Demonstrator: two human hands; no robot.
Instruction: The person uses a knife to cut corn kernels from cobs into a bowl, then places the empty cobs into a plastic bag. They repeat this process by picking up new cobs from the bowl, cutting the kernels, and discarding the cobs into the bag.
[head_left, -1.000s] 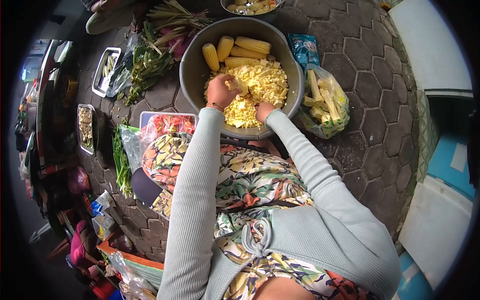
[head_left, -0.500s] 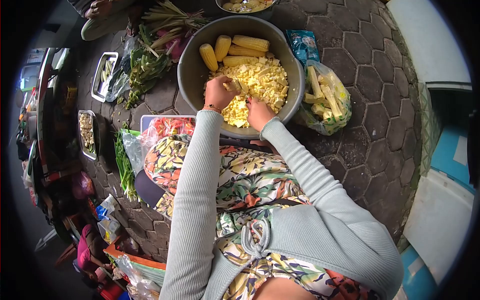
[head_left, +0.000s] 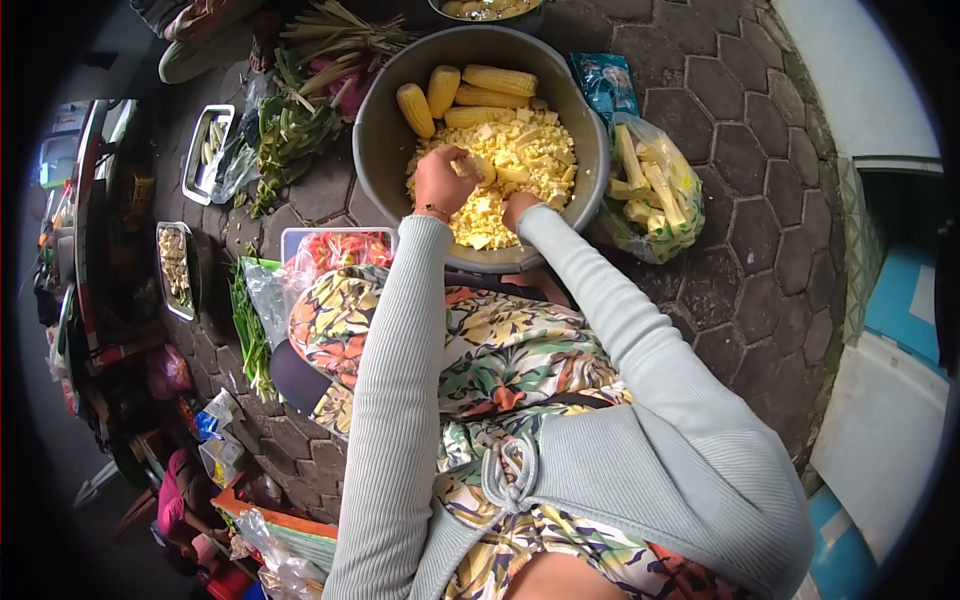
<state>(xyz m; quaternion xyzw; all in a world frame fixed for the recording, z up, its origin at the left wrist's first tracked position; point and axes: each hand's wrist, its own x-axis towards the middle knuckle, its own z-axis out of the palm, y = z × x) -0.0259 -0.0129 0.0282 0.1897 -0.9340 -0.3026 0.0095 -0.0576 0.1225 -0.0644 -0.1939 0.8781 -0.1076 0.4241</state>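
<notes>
A big grey tub [head_left: 368, 170] holds a heap of cut corn kernels [head_left: 535, 150], with several whole peeled corn cobs [head_left: 500, 80] along its far side. My left hand [head_left: 443, 182] is over the left part of the heap, fingers closed round a corn cob [head_left: 482, 170] whose end shows beside the fingers. To its right, my right hand [head_left: 518, 208] is low over the kernels near the front wall. Its fingers look curled, and what they hold is hidden.
Right of the tub lie a plastic bag of stripped cobs [head_left: 655, 195] and a blue packet [head_left: 605, 85]. On the left are leafy greens [head_left: 295, 140], a container with red produce [head_left: 340, 245], spring onions [head_left: 250, 330] and two trays [head_left: 208, 155]. A bowl [head_left: 487, 10] stands beyond the tub.
My right hand has turned and moved slightly right, its fingers less visible now. My left hand stays over the heap with the cob, shifted only a little.
</notes>
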